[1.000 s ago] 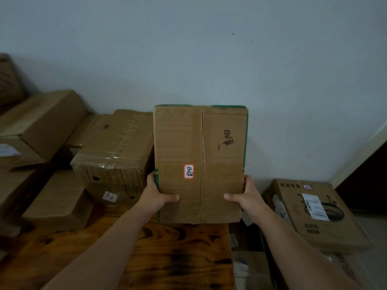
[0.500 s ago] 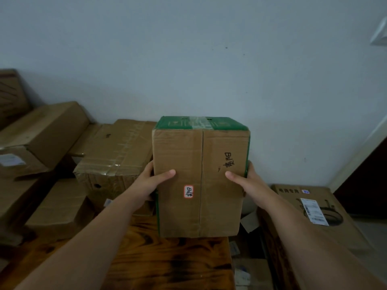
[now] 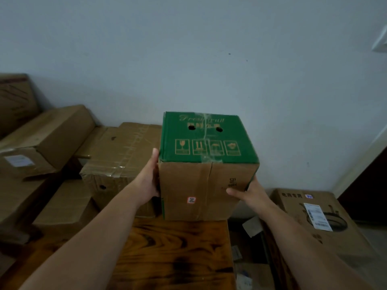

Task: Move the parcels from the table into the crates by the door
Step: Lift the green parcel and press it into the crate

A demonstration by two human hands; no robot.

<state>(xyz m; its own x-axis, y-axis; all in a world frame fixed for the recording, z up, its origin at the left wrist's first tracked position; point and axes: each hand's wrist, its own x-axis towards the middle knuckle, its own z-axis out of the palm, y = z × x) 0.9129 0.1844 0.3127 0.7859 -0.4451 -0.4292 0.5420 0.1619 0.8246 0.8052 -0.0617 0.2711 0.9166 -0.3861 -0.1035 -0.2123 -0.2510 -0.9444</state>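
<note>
Head view, fig. legend: my left hand [image 3: 149, 181] lies flat, fingers straight, pressed on the left wall of the parcel [image 3: 206, 166]; my right hand [image 3: 248, 190] is curled round the lower right corner, thumb across the front face. Both closed on the box by side pressure only; nothing under it that I can see. Parcel = brown carton w/ green printed face up (fragile/this-way-up marks, two vent holes), taped seam down the front, small red-edged sticker [image 3: 191, 200] low on the front. It sits at the far edge of the worktop [image 3: 173, 248], bottom edge at or just above the wood; can't tell if it's touching.

Risks, as I judge them:
- Squeeze grip w/ no palm beneath: if contents are heavy, carton could slide down btwn hands.
- Front seam looks creased; hard pressure may buckle the wall.
- Taped carton [image 3: 119, 155] just beside the left hand: knuckles could catch it on the swing-out.
- Floor right of the worktop holds a large printed carton [image 3: 314, 225] and loose scraps: trip hazard when turning.
- Crates not in view, so the carry route is unseen.
</note>
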